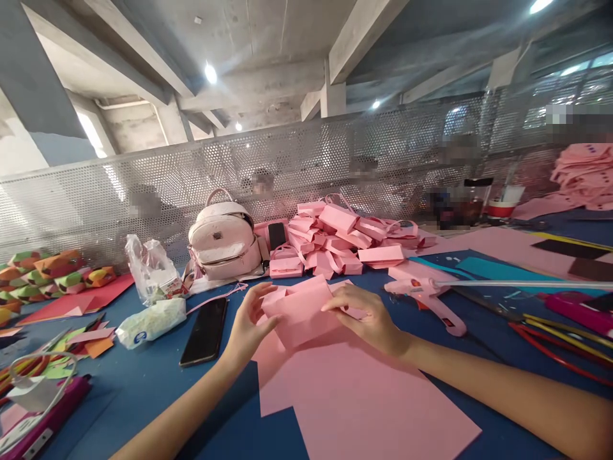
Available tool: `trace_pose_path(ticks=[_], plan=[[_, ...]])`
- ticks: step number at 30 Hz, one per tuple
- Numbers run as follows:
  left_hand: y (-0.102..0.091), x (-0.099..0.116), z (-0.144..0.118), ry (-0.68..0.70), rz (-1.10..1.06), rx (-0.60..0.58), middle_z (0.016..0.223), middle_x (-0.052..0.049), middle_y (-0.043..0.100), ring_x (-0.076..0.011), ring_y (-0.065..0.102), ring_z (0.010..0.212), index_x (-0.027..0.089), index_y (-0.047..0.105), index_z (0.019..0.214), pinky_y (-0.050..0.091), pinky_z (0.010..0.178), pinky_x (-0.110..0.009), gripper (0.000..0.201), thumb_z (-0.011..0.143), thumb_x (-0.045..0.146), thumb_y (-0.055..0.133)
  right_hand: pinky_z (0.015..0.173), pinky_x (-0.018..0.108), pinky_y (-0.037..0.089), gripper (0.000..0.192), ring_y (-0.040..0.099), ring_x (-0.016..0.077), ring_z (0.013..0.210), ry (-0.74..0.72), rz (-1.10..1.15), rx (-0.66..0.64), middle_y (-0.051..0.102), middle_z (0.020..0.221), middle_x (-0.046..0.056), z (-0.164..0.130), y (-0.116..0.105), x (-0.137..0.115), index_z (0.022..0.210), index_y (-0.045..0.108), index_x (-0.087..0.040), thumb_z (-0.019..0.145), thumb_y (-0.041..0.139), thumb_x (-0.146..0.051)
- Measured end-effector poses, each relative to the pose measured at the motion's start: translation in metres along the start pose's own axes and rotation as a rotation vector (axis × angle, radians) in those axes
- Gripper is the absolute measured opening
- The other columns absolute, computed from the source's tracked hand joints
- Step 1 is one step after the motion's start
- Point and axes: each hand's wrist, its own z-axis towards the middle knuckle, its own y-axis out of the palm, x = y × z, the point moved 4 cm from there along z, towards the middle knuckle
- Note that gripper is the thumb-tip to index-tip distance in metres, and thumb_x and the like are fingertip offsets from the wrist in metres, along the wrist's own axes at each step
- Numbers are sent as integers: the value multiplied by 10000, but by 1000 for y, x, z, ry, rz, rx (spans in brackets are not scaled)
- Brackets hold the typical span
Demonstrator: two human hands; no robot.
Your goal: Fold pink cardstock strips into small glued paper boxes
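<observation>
**Pink paper piece held between two hands**

Paper, pink and folded into a flat, slightly tilted rectangle (299,312), sits pinched between both hands just above a larger pink sheet (354,396) spread on the blue table (143,390). Its surface is plain and matte, with a crease line along the upper edge.

The left hand (249,326) grips the piece's left edge, thumb on top and fingers curled beneath, closed on the paper. The right hand (366,316) lies palm-down over the right side, fingers pressing the piece flat; its fingertips hide that edge, so the fold there is hard to make out.

Just left of the grip lies a black phone (205,331). To the right rests a pink glue gun (428,299). Beyond the hands are a heap of pink folded boxes (345,239) and a pale backpack (224,237). Both forearms are cut off at the frame's bottom edge.
</observation>
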Motion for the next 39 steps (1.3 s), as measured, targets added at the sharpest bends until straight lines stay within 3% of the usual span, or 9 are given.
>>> trace_pose_path(ticks=[4,11,18,32,39], plan=[[-8,-4,-11,12,27,56,1159,-95,668,-241,626,1110,196,630,1112,505,966,-344,336,809,302,731,707,298,478,133,596,171,739,-53,0,-11,651,756,16,-2,5,5,836,640,-238,904,598,-132],[-20,11,-20,144,172,190,1116,-61,685,-215,618,1117,220,677,1033,492,973,-309,202,832,223,700,679,268,489,192,595,154,716,142,82,-21,580,754,-3,-11,18,17,746,485,-228,869,558,-100],[-18,17,-22,194,208,202,1089,-81,692,-234,613,1123,199,692,899,471,972,-334,60,841,198,675,637,250,440,188,573,150,682,204,79,-67,562,711,-11,-13,24,16,711,486,-219,815,537,-71],[-20,16,-22,147,170,226,1082,-109,704,-262,629,1108,181,691,863,488,946,-362,60,836,234,683,605,240,408,169,505,137,633,193,69,-71,558,697,-16,-12,25,13,712,492,-219,793,521,-74],[-21,13,-22,100,57,247,1108,-116,719,-263,649,1108,180,666,782,499,961,-364,84,825,243,701,681,250,517,185,512,139,664,289,187,-71,499,712,-19,-13,27,14,695,451,-227,789,535,-91]])
